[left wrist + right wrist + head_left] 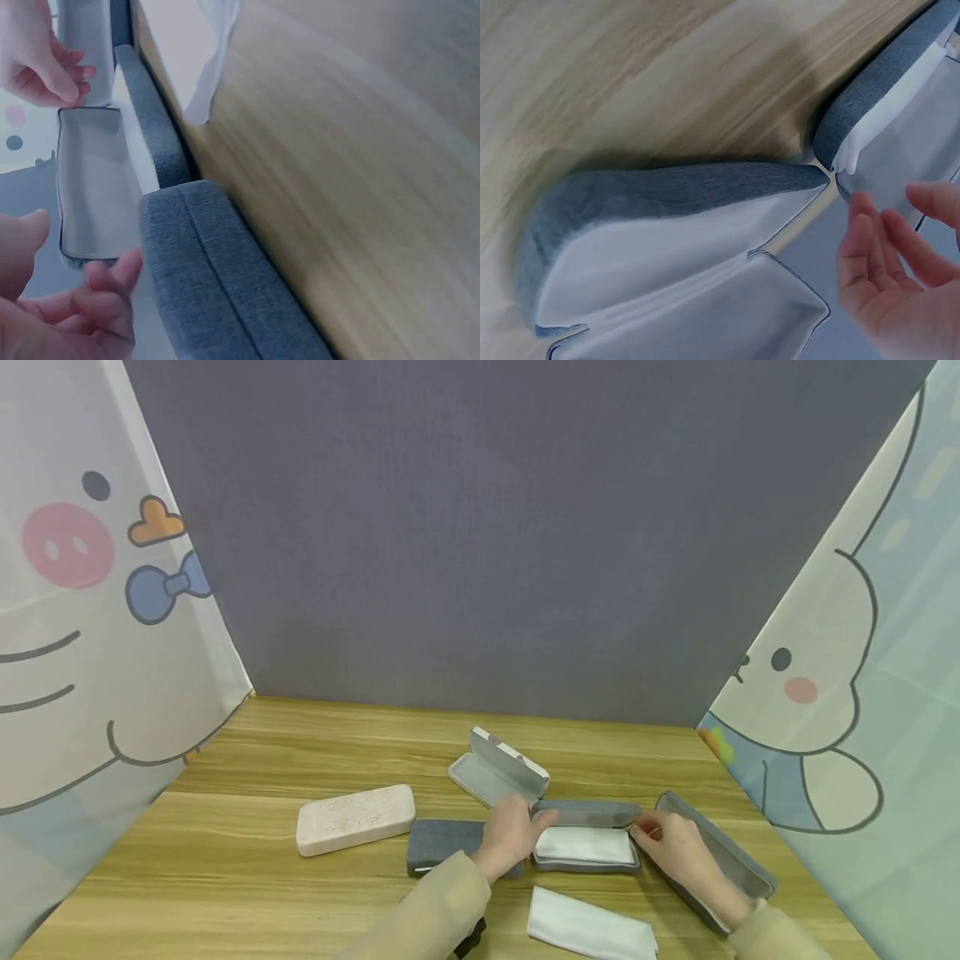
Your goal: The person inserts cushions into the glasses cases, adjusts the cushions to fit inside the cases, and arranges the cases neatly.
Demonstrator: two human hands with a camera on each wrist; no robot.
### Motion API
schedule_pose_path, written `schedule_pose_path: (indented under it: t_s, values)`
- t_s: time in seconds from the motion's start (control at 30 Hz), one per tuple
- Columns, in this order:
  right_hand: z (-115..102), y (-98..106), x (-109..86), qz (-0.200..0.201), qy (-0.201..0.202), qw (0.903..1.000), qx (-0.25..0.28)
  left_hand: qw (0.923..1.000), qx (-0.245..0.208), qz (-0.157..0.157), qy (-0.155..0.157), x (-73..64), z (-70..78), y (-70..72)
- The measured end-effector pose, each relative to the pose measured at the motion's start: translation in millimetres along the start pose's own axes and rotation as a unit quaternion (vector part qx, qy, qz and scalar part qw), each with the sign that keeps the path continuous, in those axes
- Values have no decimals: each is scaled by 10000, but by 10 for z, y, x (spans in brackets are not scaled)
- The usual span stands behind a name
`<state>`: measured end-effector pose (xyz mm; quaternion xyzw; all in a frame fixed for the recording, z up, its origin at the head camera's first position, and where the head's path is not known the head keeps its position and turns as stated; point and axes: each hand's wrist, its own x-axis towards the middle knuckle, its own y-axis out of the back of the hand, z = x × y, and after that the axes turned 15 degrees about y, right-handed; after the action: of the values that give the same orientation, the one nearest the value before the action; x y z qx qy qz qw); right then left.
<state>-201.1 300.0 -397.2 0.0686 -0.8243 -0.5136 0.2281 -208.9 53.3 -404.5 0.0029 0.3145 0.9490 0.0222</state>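
In the middle of the head view an open grey glasses case (pixel 585 866) lies with a folded white cloth (pixel 585 845) in its base and its lid (pixel 588 813) raised at the back. My left hand (pixel 510 835) is at the left end of this lid, fingers loosely bent with nothing between them in the left wrist view. At the lid's right end is my right hand (pixel 681 845); its relaxed fingers (pixel 862 244) and thumb stand apart in the right wrist view. A closed dark grey case (pixel 444 843) lies partly hidden under my left hand and sleeve.
Right of the middle case stands another open grey case (pixel 723 856), partly behind my right hand. A second folded white cloth (pixel 588 925) lies in front. Further left is a closed whitish case (pixel 356 819); an open white case (pixel 487 779) stands behind.
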Motion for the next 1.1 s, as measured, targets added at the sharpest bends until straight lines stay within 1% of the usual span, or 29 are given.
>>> schedule_pose_path:
  t_s: [0.07, 0.13, 0.23, 0.33, 0.4, 0.47, 0.57, 0.67, 0.8, 0.87, 0.9, 1.0, 1.1]
  values:
    - [4, 17, 10, -21, -177, 9998, 25, 9999, -126, -113, 8, 21, 12, 5]
    - [10, 36, 20, -106, -417, 9990, 114, 9998, -73, -152, 46, 34, 26, 1]
    - [23, 56, 35, -391, -771, 9953, 440, 9989, 387, -64, 253, 45, 44, -23]
    - [27, 59, 61, -717, -1125, 9863, 966, 9941, 934, -27, 545, 42, 56, -56]
    - [27, 48, 79, -849, -1268, 9804, 1243, 9911, 1121, -56, 718, 38, 62, -75]
    - [29, 34, 100, -906, -1387, 9769, 1353, 9894, 1205, -69, 812, 37, 68, -93]
    - [42, 12, 121, -895, -1339, 9788, 1269, 9871, 1339, -12, 873, 43, 87, -106]
    - [52, -7, 148, -942, -1398, 9765, 1342, 9842, 1512, 71, 914, 54, 105, -111]
    - [50, -14, 168, -992, -1433, 9740, 1445, 9837, 1530, 33, 947, 68, 123, -105]
    - [42, -9, 175, -971, -1415, 9745, 1442, 9841, 1488, -38, 970, 72, 132, -90]
    - [37, -4, 180, -950, -1442, 9731, 1527, 9840, 1488, -67, 978, 77, 132, -84]
    - [33, 14, 204, -959, -1567, 9640, 1924, 9842, 1437, -171, 1017, 90, 136, -64]
    - [51, 28, 225, -996, -1671, 9521, 2357, 9852, 1360, -277, 1005, 101, 131, -56]
